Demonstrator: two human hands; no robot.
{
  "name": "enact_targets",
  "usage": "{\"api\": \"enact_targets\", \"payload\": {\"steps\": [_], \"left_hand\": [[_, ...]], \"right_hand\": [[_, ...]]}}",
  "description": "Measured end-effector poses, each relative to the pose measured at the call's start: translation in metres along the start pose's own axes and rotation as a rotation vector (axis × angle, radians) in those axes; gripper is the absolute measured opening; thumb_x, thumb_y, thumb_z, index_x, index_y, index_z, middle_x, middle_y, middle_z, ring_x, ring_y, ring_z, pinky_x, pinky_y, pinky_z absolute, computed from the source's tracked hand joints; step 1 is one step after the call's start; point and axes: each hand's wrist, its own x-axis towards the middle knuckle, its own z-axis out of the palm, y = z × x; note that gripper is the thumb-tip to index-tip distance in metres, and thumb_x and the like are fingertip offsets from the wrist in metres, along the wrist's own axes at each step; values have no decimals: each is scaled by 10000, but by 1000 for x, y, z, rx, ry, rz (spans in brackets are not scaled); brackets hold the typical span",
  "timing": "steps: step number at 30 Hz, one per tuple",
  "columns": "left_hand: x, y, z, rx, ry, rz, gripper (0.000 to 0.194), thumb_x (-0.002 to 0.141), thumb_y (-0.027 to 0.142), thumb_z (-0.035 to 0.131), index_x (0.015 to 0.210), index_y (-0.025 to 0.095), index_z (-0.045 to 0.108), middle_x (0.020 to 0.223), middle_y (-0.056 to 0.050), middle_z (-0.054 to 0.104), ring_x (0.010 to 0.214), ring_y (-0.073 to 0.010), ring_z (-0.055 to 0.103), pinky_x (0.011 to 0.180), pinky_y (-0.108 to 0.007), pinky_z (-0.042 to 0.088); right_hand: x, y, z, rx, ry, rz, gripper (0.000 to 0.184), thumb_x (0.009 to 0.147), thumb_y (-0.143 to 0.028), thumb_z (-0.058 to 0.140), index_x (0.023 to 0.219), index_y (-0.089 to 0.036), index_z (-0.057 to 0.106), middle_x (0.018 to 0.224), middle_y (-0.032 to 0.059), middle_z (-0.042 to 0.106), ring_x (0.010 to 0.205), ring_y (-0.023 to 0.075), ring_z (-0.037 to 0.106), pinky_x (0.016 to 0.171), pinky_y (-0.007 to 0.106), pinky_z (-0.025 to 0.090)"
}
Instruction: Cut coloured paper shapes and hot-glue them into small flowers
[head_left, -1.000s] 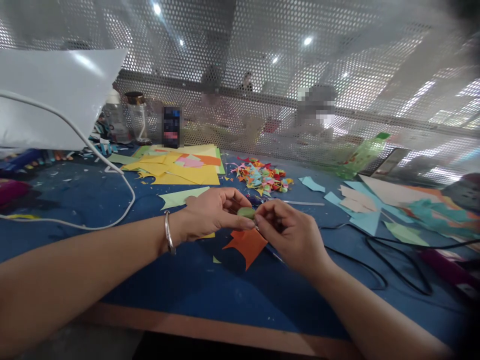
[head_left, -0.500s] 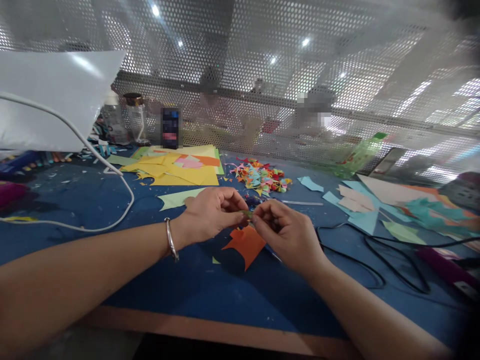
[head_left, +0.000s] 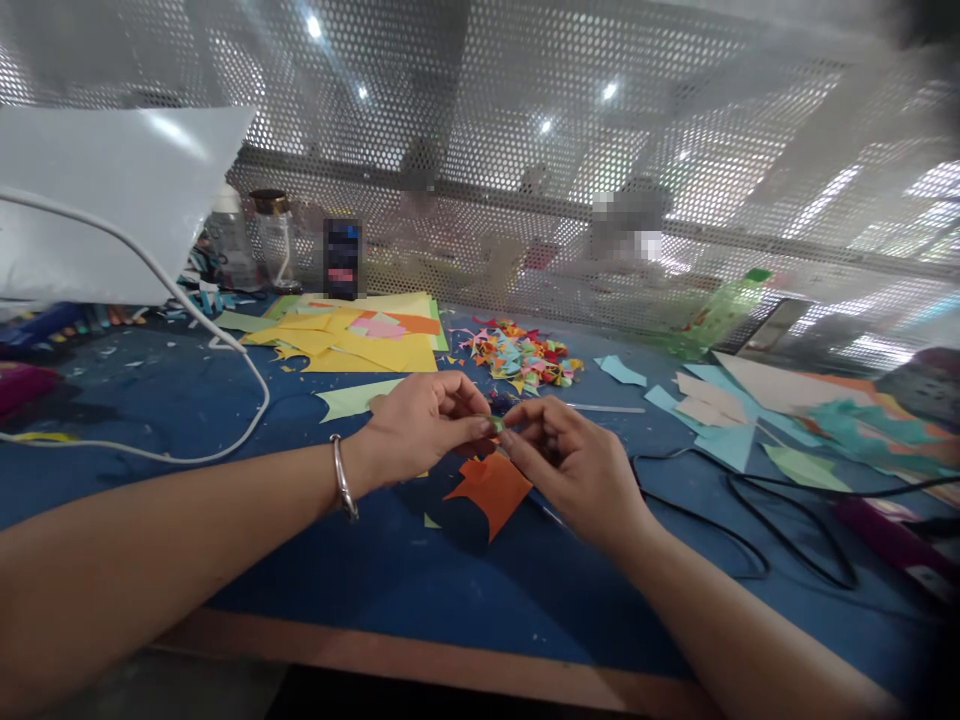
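Between the fingertips of both hands is a small piece of green paper (head_left: 496, 426), mostly hidden by the fingers. My left hand (head_left: 427, 422), with a silver bangle (head_left: 343, 478) at its wrist, pinches it from the left. My right hand (head_left: 574, 455) pinches it from the right with thumb and forefinger. Just below the fingers lies an orange paper piece (head_left: 495, 490) with curved cut edges. A pale green paper piece (head_left: 352, 401) lies partly behind my left hand. Beyond the hands is a heap of small multicoloured paper bits (head_left: 529, 355).
Yellow paper sheets (head_left: 337, 345) lie at back left, near a phone (head_left: 343, 258) and bottles (head_left: 274, 240). A white cable (head_left: 259, 400) loops at left. To the right are blue paper pieces (head_left: 724, 435), black cables (head_left: 750, 515) and a purple object (head_left: 892, 540). A perforated metal panel (head_left: 487, 120) closes off the back.
The green paper piece has turned slightly between the fingertips and shows a lighter face. Both hands have stayed almost in place, and the things on the table have not moved.
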Motion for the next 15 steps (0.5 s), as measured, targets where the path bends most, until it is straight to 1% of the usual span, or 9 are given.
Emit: {"api": "enact_targets", "payload": {"steps": [3,5,11,15], "left_hand": [[0,-1,1,-94,-6,-28,300,699,283,821,814,157,573,704,-26,700,684,-144,695,708,-304,564],[0,-1,1,-116,-11,-35,319,689,276,830,813,161,560,696,-20,696,684,-148,697,702,-306,569],[0,-1,2,-82,-24,5,204,789,217,736,814,159,542,716,-35,703,703,-155,712,719,-321,583],[0,-3,2,-86,-22,-1,223,778,230,746,811,166,535,714,-36,710,708,-172,720,706,-325,586]], "right_hand": [[1,1,1,14,2,8,146,878,-337,623,914,-195,623,625,-35,569,516,105,502,478,230,404],[2,1,1,28,-6,16,151,880,-342,619,903,-193,623,626,-30,574,523,108,507,480,233,405],[3,-2,0,41,-16,26,177,883,-362,608,859,-188,633,616,-28,550,521,108,493,469,230,395],[4,-3,0,13,-19,16,151,881,-335,594,842,-194,632,622,-28,555,535,109,498,484,230,400]]}}
